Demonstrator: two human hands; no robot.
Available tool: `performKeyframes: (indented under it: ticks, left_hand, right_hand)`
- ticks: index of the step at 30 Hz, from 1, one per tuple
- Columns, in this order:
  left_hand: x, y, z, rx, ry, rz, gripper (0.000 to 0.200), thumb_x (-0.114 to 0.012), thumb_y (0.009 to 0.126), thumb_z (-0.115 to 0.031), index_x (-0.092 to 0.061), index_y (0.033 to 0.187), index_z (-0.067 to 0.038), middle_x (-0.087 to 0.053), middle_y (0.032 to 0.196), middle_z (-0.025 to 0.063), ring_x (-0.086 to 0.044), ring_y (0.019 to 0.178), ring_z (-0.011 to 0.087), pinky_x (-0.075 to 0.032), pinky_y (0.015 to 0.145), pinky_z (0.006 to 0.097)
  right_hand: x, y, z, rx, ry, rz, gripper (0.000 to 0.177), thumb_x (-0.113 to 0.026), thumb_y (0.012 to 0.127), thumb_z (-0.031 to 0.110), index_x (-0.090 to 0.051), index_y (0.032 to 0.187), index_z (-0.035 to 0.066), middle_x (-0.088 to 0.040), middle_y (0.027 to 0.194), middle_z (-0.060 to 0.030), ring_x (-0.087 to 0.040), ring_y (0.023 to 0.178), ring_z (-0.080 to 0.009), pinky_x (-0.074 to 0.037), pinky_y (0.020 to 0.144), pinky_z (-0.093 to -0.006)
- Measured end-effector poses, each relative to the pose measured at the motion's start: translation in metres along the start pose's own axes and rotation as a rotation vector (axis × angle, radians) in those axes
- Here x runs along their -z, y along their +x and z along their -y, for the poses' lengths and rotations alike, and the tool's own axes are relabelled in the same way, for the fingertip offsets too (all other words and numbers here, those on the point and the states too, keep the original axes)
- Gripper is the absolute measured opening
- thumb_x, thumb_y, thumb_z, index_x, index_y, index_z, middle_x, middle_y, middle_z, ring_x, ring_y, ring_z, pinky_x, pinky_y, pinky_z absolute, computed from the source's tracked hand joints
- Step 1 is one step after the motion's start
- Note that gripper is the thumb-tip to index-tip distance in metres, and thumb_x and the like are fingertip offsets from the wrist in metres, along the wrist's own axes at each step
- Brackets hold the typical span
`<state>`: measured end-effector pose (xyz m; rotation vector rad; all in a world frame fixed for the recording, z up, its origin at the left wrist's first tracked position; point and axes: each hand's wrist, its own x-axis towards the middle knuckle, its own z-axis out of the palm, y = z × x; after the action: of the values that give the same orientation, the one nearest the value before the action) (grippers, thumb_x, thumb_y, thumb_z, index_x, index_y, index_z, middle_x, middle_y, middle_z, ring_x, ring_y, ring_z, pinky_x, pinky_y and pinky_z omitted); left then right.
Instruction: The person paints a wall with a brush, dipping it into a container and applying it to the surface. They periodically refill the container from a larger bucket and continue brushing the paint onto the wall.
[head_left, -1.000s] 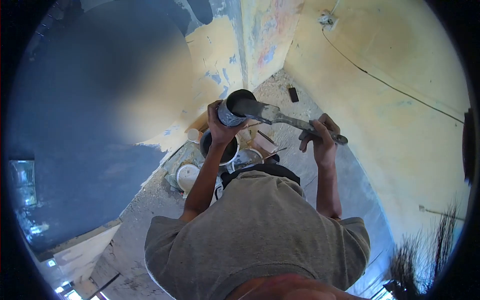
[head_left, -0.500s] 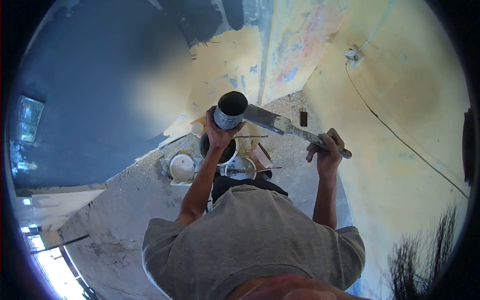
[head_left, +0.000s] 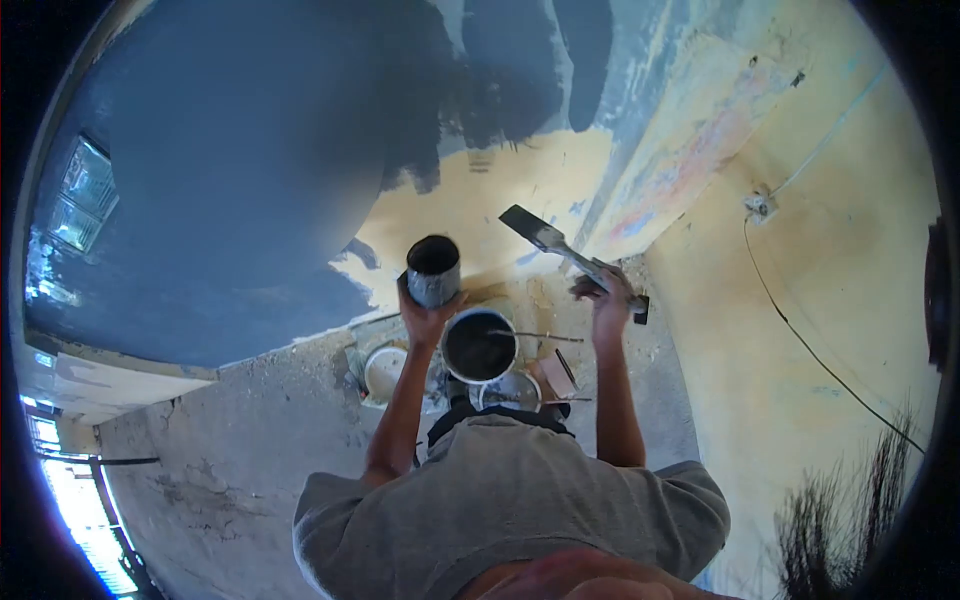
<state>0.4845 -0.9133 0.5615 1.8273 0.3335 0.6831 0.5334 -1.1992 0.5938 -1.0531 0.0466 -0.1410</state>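
Observation:
My left hand (head_left: 424,320) is wrapped around the lower part of a paint can (head_left: 434,287), a smeared grey tin held upright with a dark inside. The fingers of my right hand (head_left: 606,300) are closed around the handle of a wide flat paintbrush (head_left: 570,253). Its dark bristles point up and left toward the wall, apart from the can. Dark blue-grey paint (head_left: 500,80) covers the upper part of the wall ahead, with a ragged edge above a bare yellow patch (head_left: 500,180).
Below my hands a bucket (head_left: 517,350) of dark paint stands on the floor with a stick across its rim. A white round lid or tub (head_left: 384,372) and another bucket (head_left: 512,408) sit beside it. A cable (head_left: 785,312) hangs down the yellow wall at right.
The brush has drawn away from the can's mouth, and its bristles now stand to the right of it. Both hands have moved lower in view, the right one also leftward.

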Motion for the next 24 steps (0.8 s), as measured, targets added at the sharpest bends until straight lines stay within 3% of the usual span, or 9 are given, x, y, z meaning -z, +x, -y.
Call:
performKeyframes:
  ticks: [6,7,9,12,16,18,20,23,24]
  left_hand:
    - [0.097,0.044,0.057,0.135,-0.267,-0.096,0.080,-0.089,0.054,-0.019,-0.046,0.119,-0.002,-0.059,0.104,0.0117,-0.059,0.091,0.0232,-0.050,0.081,0.0358]
    - [0.113,0.053,0.067,0.128,-0.196,-0.115,0.081,-0.089,0.053,-0.019,-0.046,0.119,-0.002,-0.059,0.104,0.0119,-0.059,0.091,0.0240,-0.049,0.082,0.0362]
    - [0.142,0.060,0.098,0.122,-0.206,-0.175,0.085,-0.090,0.052,-0.023,-0.046,0.120,0.000,-0.059,0.106,0.0135,-0.058,0.093,0.0266,-0.048,0.083,0.0383]
    - [0.163,0.079,0.110,0.127,-0.177,-0.195,0.087,-0.090,0.052,-0.027,-0.046,0.121,0.001,-0.058,0.107,0.0141,-0.057,0.094,0.0270,-0.048,0.082,0.0390]
    - [0.168,0.093,0.129,0.099,0.033,-0.188,0.089,-0.091,0.051,-0.027,-0.046,0.122,0.000,-0.057,0.108,0.0136,-0.056,0.093,0.0263,-0.048,0.082,0.0384]
    - [0.161,0.094,0.131,0.128,-0.053,-0.169,0.088,-0.091,0.051,-0.027,-0.046,0.121,0.000,-0.057,0.109,0.0136,-0.056,0.094,0.0259,-0.047,0.083,0.0383]
    - [0.150,0.092,0.135,0.157,-0.134,-0.149,0.087,-0.091,0.051,-0.027,-0.046,0.121,0.000,-0.056,0.109,0.0135,-0.056,0.094,0.0256,-0.047,0.083,0.0381]
    - [0.129,0.087,0.134,0.176,-0.228,-0.168,0.084,-0.090,0.051,-0.027,-0.046,0.119,0.000,-0.056,0.108,0.0130,-0.055,0.094,0.0248,-0.047,0.083,0.0382]
    - [0.127,0.087,0.131,0.184,-0.223,-0.166,0.084,-0.090,0.051,-0.027,-0.046,0.119,0.000,-0.056,0.108,0.0130,-0.055,0.094,0.0248,-0.047,0.083,0.0382]
  right_hand:
    - [-0.127,0.075,-0.097,0.116,0.102,-0.149,0.022,-0.056,0.090,0.014,-0.057,0.101,-0.005,-0.063,0.082,-0.0148,-0.066,0.062,-0.0273,-0.056,0.057,-0.0345]
    - [-0.152,0.093,-0.104,0.252,0.098,-0.190,0.023,-0.055,0.092,0.014,-0.058,0.103,-0.007,-0.064,0.082,-0.0170,-0.067,0.061,-0.0274,-0.057,0.054,-0.0337]
    - [-0.194,0.113,-0.080,0.314,0.150,-0.182,0.025,-0.053,0.091,0.015,-0.058,0.101,-0.007,-0.061,0.090,-0.0164,-0.067,0.068,-0.0300,-0.058,0.056,-0.0375]
    - [-0.224,0.127,-0.035,0.429,0.135,-0.168,0.034,-0.046,0.092,0.023,-0.056,0.101,-0.008,-0.063,0.085,-0.0219,-0.068,0.065,-0.0350,-0.058,0.059,-0.0393]
    - [-0.226,0.097,-0.002,0.528,0.114,-0.072,0.034,-0.046,0.093,0.027,-0.054,0.102,-0.005,-0.065,0.080,-0.0220,-0.067,0.064,-0.0320,-0.053,0.061,-0.0367]
    - [-0.223,0.072,-0.005,0.542,0.120,-0.064,0.032,-0.045,0.093,0.026,-0.052,0.100,-0.004,-0.065,0.078,-0.0213,-0.065,0.061,-0.0296,-0.051,0.060,-0.0360]
    - [-0.201,0.059,-0.045,0.533,0.106,-0.125,0.029,-0.045,0.093,0.026,-0.052,0.096,-0.003,-0.064,0.077,-0.0211,-0.063,0.057,-0.0285,-0.050,0.058,-0.0361]
    - [-0.184,0.038,-0.098,0.277,-0.021,-0.328,0.024,-0.045,0.092,0.021,-0.053,0.095,-0.002,-0.064,0.074,-0.0197,-0.063,0.053,-0.0269,-0.049,0.050,-0.0321]
    - [-0.179,0.037,-0.120,0.283,0.009,-0.377,0.022,-0.048,0.093,0.016,-0.056,0.095,-0.005,-0.062,0.072,-0.0167,-0.063,0.052,-0.0253,-0.049,0.047,-0.0323]
